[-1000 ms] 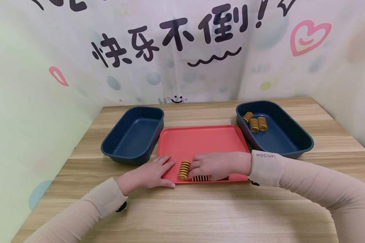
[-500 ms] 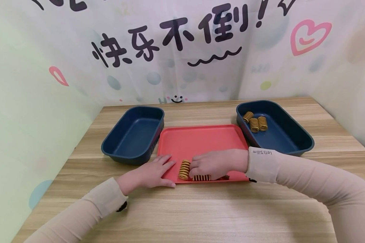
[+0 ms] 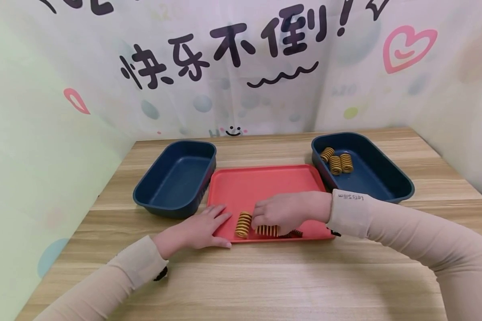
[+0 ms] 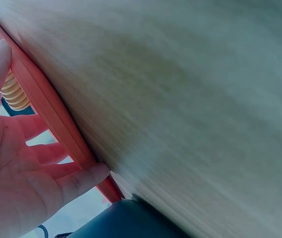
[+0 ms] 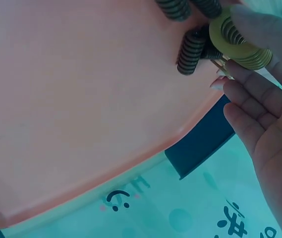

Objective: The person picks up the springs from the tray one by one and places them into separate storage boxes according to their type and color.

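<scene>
- A yellow spring (image 3: 267,230) sits at the red tray's (image 3: 265,183) near edge, pinched in the right hand (image 3: 283,213); the right wrist view shows the fingers (image 5: 259,29) curled round its end.
- That view also shows dark springs (image 5: 190,49) on the tray, mostly hidden under the hand from the head camera.
- Another yellow spring (image 3: 243,224) stands just left.
- The left hand (image 3: 198,229) rests flat, fingers straight, on the tray's corner.
- Three springs (image 3: 337,162) lie in the right blue bin (image 3: 389,187).

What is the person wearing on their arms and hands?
Both arms are covered by long, close-fitting beige sleeves. The right sleeve's cuff carries small dark lettering, too small to read. A dark strap peeks out under the left cuff. Both hands are bare, without gloves or rings.
</scene>
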Tool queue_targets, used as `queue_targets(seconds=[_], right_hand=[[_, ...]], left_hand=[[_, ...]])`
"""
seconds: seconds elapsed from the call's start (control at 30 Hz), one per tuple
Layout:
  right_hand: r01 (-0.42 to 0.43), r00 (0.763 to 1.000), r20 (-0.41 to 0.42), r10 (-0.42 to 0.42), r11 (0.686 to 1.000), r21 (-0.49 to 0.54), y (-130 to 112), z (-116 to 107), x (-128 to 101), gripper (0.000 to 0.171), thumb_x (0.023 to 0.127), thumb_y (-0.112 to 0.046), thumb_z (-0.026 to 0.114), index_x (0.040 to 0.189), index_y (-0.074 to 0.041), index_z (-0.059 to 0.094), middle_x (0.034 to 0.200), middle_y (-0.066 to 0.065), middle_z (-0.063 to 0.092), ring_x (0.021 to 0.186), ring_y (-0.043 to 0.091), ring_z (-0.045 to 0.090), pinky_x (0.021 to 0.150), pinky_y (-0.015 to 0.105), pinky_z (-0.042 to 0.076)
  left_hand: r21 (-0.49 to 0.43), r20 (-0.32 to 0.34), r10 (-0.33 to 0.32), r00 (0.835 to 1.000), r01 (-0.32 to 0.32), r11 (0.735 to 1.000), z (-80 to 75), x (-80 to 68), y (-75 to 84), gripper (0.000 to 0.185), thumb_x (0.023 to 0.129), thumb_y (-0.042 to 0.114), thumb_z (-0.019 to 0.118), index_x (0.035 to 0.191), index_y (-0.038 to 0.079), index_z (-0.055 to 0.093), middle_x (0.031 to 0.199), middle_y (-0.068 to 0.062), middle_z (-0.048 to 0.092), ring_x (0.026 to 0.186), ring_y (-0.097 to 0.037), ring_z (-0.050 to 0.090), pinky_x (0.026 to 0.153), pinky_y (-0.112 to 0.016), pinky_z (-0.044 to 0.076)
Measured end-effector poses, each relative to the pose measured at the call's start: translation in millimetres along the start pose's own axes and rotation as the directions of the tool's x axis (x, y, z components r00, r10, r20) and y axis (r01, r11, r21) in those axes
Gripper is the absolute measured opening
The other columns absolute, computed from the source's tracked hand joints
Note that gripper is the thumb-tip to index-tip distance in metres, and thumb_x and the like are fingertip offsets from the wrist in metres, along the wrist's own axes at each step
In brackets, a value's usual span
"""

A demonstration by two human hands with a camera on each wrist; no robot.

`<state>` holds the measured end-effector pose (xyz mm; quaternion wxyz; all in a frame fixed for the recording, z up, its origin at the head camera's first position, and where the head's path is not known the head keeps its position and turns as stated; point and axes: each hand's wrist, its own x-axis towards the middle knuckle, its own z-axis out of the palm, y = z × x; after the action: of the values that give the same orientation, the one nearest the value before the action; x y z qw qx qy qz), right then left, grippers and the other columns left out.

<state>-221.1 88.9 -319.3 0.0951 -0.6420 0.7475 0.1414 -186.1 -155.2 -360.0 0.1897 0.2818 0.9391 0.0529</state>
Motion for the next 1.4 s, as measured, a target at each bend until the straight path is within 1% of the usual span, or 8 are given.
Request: queue_targets(seconds=[0.27,0.47,0.7,0.8,0.93,1.03,1.27,1.4], right_hand=[[-0.016,1.000,-0.024,0.017,0.999,0.030,2.7,-5.3,-5.9,0.048,0.078,-0.016,0.071,0.123,-0.015,0.054,0.121,-0.001,0.055,0.109,0.013,0.047,0.091,0.025,0.044],[-0.001,0.998,-0.059,0.004,0.999,0.052,6.5,-10.7,-11.1,0.048,0.078,-0.021,0.072,0.122,-0.014,0.054,0.119,0.000,0.056,0.110,0.014,0.048,0.089,0.025,0.045],[0.011,0.996,-0.094,-0.002,0.995,0.101,12.0,-17.3,-17.8,0.045,0.081,-0.026,0.069,0.122,-0.013,0.055,0.116,0.001,0.057,0.108,0.015,0.049,0.087,0.028,0.046],[0.007,0.994,-0.105,0.004,0.995,0.097,14.2,-20.4,-20.9,0.043,0.080,-0.021,0.068,0.120,-0.012,0.055,0.114,0.002,0.058,0.106,0.016,0.049,0.087,0.029,0.046],[-0.010,0.994,-0.105,0.017,0.997,0.071,17.0,-23.8,-24.7,0.045,0.077,-0.012,0.068,0.120,-0.010,0.055,0.115,0.002,0.058,0.108,0.017,0.049,0.090,0.030,0.045],[-0.021,0.994,-0.104,0.027,0.998,0.061,18.6,-26.7,-27.6,0.046,0.076,-0.011,0.069,0.120,-0.010,0.056,0.115,0.002,0.058,0.109,0.018,0.050,0.091,0.031,0.044],[-0.018,0.993,-0.115,0.025,0.998,0.064,23.0,-33.0,-33.6,0.045,0.075,-0.009,0.069,0.118,-0.009,0.057,0.115,0.003,0.059,0.108,0.020,0.051,0.093,0.034,0.042],[-0.028,0.993,-0.114,0.035,0.998,0.065,25.2,-35.5,-36.4,0.044,0.076,-0.012,0.070,0.118,-0.010,0.057,0.115,0.003,0.059,0.108,0.019,0.051,0.093,0.034,0.043]], left_hand=[[-0.004,-0.009,0.004,1.000,-0.004,1.000,1.6,1.2,-0.6,0.082,0.081,0.059,0.055,0.143,0.012,0.032,0.150,-0.015,0.021,0.136,-0.038,0.020,0.106,-0.048,0.027],[0.000,-0.011,0.005,1.000,-0.005,1.000,2.0,1.5,-0.6,0.081,0.081,0.059,0.055,0.143,0.012,0.032,0.150,-0.014,0.021,0.136,-0.038,0.020,0.106,-0.048,0.027],[-0.001,-0.008,0.001,1.000,-0.001,1.000,1.2,0.9,0.2,0.082,0.081,0.059,0.055,0.143,0.012,0.032,0.150,-0.014,0.020,0.136,-0.037,0.020,0.106,-0.049,0.026],[0.002,-0.009,0.001,1.000,-0.001,1.000,0.9,0.3,0.6,0.082,0.081,0.059,0.055,0.143,0.012,0.032,0.150,-0.015,0.021,0.136,-0.037,0.020,0.106,-0.049,0.027],[0.002,-0.009,0.002,1.000,-0.002,1.000,1.2,0.2,0.6,0.082,0.081,0.059,0.055,0.143,0.012,0.032,0.150,-0.015,0.021,0.136,-0.039,0.020,0.106,-0.049,0.027],[0.002,-0.010,0.003,1.000,-0.003,1.000,1.8,0.6,0.5,0.082,0.081,0.059,0.055,0.143,0.012,0.032,0.150,-0.015,0.021,0.136,-0.039,0.020,0.106,-0.049,0.026],[0.002,-0.010,0.004,1.000,-0.004,1.000,1.4,0.0,1.1,0.082,0.081,0.058,0.056,0.143,0.011,0.032,0.150,-0.014,0.021,0.136,-0.039,0.020,0.106,-0.048,0.026],[-0.005,-0.010,0.006,1.000,-0.006,1.000,0.8,-0.7,1.5,0.082,0.081,0.058,0.056,0.143,0.011,0.032,0.150,-0.015,0.021,0.135,-0.040,0.020,0.106,-0.049,0.026]])
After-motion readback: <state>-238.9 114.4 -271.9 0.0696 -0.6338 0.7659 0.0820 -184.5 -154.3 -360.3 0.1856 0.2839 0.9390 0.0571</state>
